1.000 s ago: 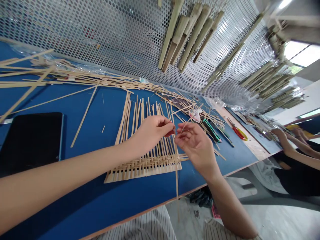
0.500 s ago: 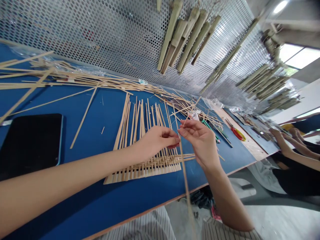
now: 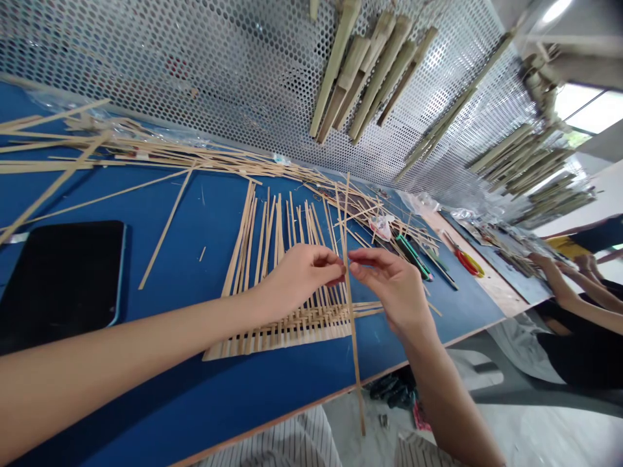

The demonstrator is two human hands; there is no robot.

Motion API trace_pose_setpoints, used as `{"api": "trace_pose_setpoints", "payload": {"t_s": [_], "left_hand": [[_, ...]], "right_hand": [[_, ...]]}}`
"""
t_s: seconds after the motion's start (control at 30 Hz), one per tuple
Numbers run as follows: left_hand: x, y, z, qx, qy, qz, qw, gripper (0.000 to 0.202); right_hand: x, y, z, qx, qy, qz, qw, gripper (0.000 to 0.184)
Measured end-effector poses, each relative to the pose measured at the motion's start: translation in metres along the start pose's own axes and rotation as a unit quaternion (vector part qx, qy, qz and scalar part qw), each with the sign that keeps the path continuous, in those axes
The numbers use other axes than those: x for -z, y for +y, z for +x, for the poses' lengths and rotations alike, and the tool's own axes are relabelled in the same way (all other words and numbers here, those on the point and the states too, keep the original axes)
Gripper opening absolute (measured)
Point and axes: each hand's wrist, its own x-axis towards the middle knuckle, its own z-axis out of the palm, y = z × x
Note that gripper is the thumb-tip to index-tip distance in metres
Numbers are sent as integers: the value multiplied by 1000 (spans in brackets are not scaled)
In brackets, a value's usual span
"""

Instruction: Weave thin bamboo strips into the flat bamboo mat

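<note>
My left hand point(image 3: 316, 269) pinches a long thin bamboo strip point(image 3: 354, 344) between thumb and fingertips. The strip stands nearly upright in view, its lower end past the table edge. Right beside it is my right hand point(image 3: 389, 282), thumb and forefinger slightly apart, the tips close to the strip. Whether they touch it I cannot tell. Under my left hand lies a partly woven bamboo mat point(image 3: 292, 327), its lower edge woven and its long upright strips spread loose above. Several cross strips point(image 3: 367, 309) stick out at its right side. My left hand and forearm hide part of the mat.
A dark tablet point(image 3: 63, 279) lies on the blue table point(image 3: 160, 389) at left. Loose bamboo strips point(image 3: 219, 162) line the back below a perforated metal panel point(image 3: 195, 78). At right are a green-edged cutter point(image 3: 413, 256), red-and-yellow pliers point(image 3: 468, 263) and another person's arms point(image 3: 559, 285).
My right hand's fingertips have come off the strip and moved slightly down. The strip now stands straighter, its upper end showing above my hands. My left hand keeps its pinch.
</note>
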Motion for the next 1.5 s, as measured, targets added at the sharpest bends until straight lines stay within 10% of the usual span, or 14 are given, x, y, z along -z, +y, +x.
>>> {"api": "trace_pose_setpoints", "payload": {"t_s": [0.63, 1.5], "left_hand": [[-6, 10, -13, -82, 45, 229, 969, 18], [-2, 10, -9, -27, 52, 167, 984, 18]], "right_hand": [[-14, 7, -5, -25, -19, 41, 999, 12], [-10, 5, -6, -2, -91, 5, 996, 16]]}}
